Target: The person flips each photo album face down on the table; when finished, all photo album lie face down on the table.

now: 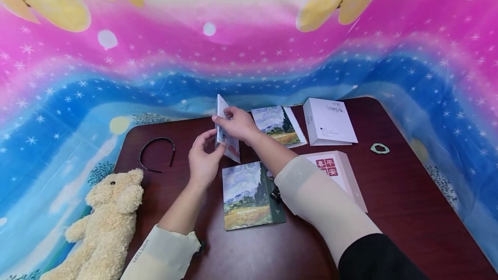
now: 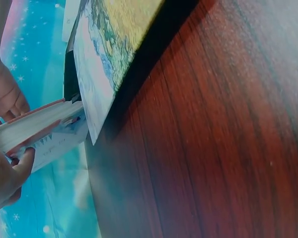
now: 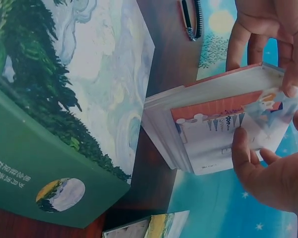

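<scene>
My two hands hold a white book (image 1: 232,152) upright over the far left part of the table. Its face carries orange-red and blue pictures, and the edges of its pages (image 3: 218,89) show in the right wrist view. Low on the near edge, my left hand (image 1: 203,157) pinches it between thumb and fingers. My right hand (image 1: 242,124) grips higher up, with a fingertip against the pictured face in the right wrist view. Just below the hands stands a landscape-painted album case (image 1: 245,195) with a dark green spine. A matching painted album (image 1: 274,122) lies behind the right forearm.
A white booklet-like case (image 1: 330,122) stands at the back right. Partly behind the right sleeve is a pale pink and white case (image 1: 346,167) with red characters. A green hair tie (image 1: 380,148) lies farther right. At left are a black headband (image 1: 173,148) and a plush toy (image 1: 113,219).
</scene>
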A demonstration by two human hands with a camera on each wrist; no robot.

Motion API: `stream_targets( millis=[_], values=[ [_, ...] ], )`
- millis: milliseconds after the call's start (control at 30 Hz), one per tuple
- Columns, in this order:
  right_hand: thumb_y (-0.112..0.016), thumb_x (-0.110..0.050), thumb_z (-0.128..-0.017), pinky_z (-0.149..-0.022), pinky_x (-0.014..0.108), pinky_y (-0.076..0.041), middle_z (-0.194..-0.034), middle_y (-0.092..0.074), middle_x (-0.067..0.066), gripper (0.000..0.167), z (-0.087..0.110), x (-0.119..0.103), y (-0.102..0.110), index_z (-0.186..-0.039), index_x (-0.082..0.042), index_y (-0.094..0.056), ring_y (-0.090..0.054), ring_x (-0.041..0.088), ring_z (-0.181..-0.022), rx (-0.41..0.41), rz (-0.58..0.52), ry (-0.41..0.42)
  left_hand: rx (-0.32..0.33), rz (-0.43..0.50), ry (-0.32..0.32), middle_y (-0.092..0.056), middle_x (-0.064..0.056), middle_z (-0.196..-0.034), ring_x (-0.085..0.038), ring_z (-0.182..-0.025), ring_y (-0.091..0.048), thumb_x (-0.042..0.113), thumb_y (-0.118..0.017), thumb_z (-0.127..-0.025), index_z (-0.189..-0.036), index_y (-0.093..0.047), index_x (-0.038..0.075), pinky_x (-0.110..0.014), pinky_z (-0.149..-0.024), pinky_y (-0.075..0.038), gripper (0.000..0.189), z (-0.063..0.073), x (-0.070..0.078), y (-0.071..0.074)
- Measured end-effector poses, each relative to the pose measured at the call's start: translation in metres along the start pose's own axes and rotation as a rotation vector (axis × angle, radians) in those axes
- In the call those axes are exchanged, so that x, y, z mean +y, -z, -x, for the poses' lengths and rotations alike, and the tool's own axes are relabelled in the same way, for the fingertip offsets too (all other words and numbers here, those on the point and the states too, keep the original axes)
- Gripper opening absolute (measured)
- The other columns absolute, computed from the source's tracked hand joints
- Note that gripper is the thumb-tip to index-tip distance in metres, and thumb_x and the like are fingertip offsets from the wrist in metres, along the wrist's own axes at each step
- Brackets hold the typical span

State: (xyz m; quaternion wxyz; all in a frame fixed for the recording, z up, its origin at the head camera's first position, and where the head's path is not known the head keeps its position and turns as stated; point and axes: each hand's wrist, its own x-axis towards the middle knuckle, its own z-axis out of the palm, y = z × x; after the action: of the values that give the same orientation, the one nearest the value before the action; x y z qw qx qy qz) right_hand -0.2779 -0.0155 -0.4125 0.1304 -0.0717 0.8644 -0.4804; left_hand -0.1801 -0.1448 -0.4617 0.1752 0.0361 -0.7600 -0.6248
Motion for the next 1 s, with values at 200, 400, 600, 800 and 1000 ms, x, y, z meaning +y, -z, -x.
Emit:
stream_targets(
  millis=[200,400,600,800,1000],
  values=[
    [-0.069,-0.053,-0.095,-0.096,0.041,-0.055,-0.14,-0.061,0.008,0.069,-0.001,0.001,0.003,-0.149,-0.013,-0.053,-0.061,0.024,-0.121,0.017,-0.018,-0.013,-0.011,0.043,0.019,-0.067,-0.012,-0.124,-0.025,-0.114,-0.063,0.003,-0.081,-0.087,-0.128,-0.068,0.01,-0.018,-0.079,-0.057,0.044,0.001,0.001,-0.005],
    [-0.068,-0.045,-0.098,-0.091,0.042,-0.058,-0.136,-0.065,0.006,0.059,0.001,0.001,0.006,-0.147,-0.016,-0.057,-0.066,0.024,-0.115,0.029,-0.047,-0.009,-0.036,0.089,0.048,-0.049,-0.017,-0.143,-0.029,-0.127,-0.058,-0.002,-0.081,-0.086,-0.142,-0.055,0.003,-0.019,-0.086,-0.055,0.062,-0.001,-0.001,-0.007],
    [-0.067,-0.041,-0.1,-0.088,0.043,-0.06,-0.131,-0.068,0.006,0.052,0.004,0.002,0.008,-0.146,-0.018,-0.06,-0.069,0.023,-0.11,0.046,-0.013,0.031,-0.085,0.175,0.135,-0.051,-0.012,-0.148,-0.026,-0.133,-0.056,-0.004,-0.077,-0.089,-0.149,-0.049,0.006,-0.026,-0.091,-0.057,0.067,-0.003,-0.006,-0.006],
    [-0.066,-0.038,-0.101,-0.086,0.04,-0.058,-0.125,-0.072,0.003,0.05,0.006,0.005,0.008,-0.148,-0.022,-0.06,-0.069,0.02,-0.106,0.084,0.074,0.097,-0.152,0.193,0.187,-0.054,-0.006,-0.15,-0.022,-0.132,-0.056,0.006,-0.082,-0.089,-0.152,-0.049,0.014,-0.037,-0.097,-0.056,0.072,-0.004,-0.009,-0.003],
    [-0.066,-0.035,-0.101,-0.085,0.039,-0.057,-0.123,-0.073,0.004,0.05,0.008,0.007,0.012,-0.149,-0.022,-0.06,-0.069,0.021,-0.107,0.11,0.085,0.137,-0.173,0.195,0.196,-0.053,-0.004,-0.15,-0.022,-0.134,-0.054,0.006,-0.082,-0.088,-0.152,-0.05,0.015,-0.036,-0.097,-0.056,0.073,-0.007,-0.014,-0.005]
  ],
)
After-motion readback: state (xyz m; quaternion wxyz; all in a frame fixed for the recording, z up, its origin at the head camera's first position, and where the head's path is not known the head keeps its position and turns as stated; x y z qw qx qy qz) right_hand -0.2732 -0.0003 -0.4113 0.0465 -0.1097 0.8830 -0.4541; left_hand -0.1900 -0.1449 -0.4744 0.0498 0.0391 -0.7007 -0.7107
